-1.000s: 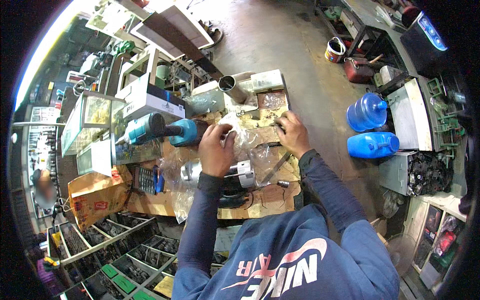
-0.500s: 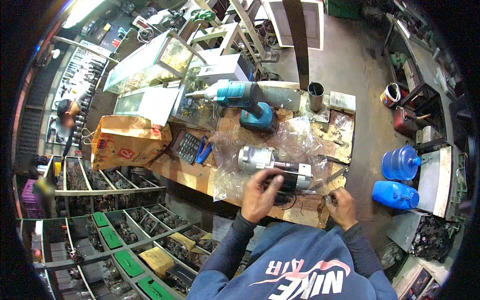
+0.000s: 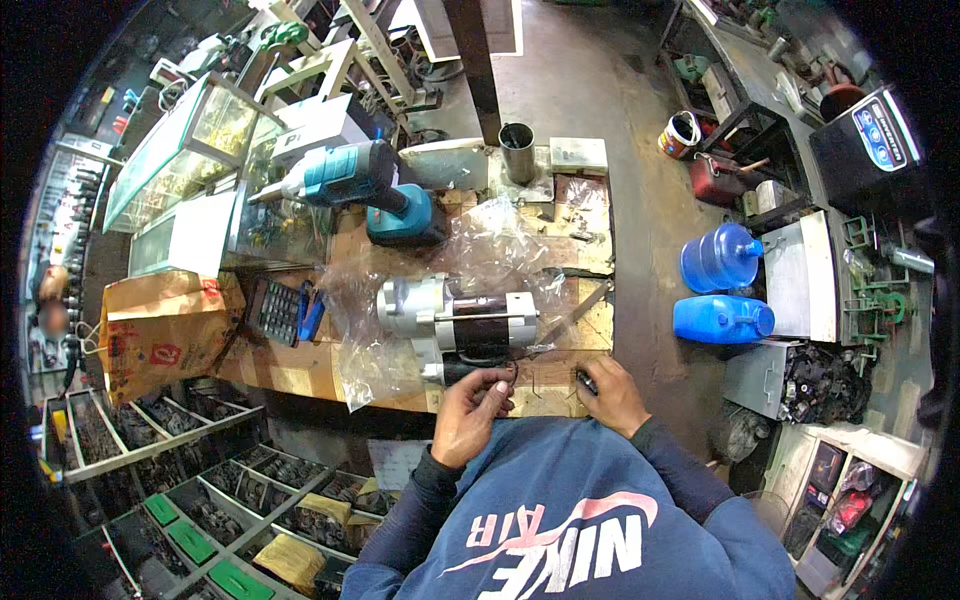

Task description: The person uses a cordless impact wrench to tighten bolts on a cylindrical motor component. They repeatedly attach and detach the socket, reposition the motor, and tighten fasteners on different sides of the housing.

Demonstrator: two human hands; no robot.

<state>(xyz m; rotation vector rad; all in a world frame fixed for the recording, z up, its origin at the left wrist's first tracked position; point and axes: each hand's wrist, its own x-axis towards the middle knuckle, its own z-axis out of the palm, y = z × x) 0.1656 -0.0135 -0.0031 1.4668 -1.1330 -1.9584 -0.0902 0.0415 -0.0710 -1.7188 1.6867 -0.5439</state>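
A starter motor point(image 3: 487, 322), silver at both ends with a dark middle, lies on its side on clear plastic wrap point(image 3: 362, 372) on the wooden bench. My left hand point(image 3: 468, 415) is just in front of the motor's near side, thumb and fingers pinched together beside a thin dark wire point(image 3: 515, 374). What those fingertips hold is too small to make out. To the right, my right hand point(image 3: 615, 398) rests at the bench's front edge with its fingers curled. A small dark piece shows at its fingertips; its kind is unclear.
A teal cordless drill point(image 3: 352, 190) stands behind the motor. On the left are blue-handled pliers point(image 3: 312, 312), a calculator point(image 3: 272, 310) and a brown paper bag point(image 3: 165, 330). A metal cylinder point(image 3: 517, 155) stands at the bench's back. Blue jugs point(image 3: 722, 318) are off to the right.
The view has turned right, so the bench appears farther left. My left hand has come off the motor's top to its near side. My right hand stays by the front edge, fingers still curled.
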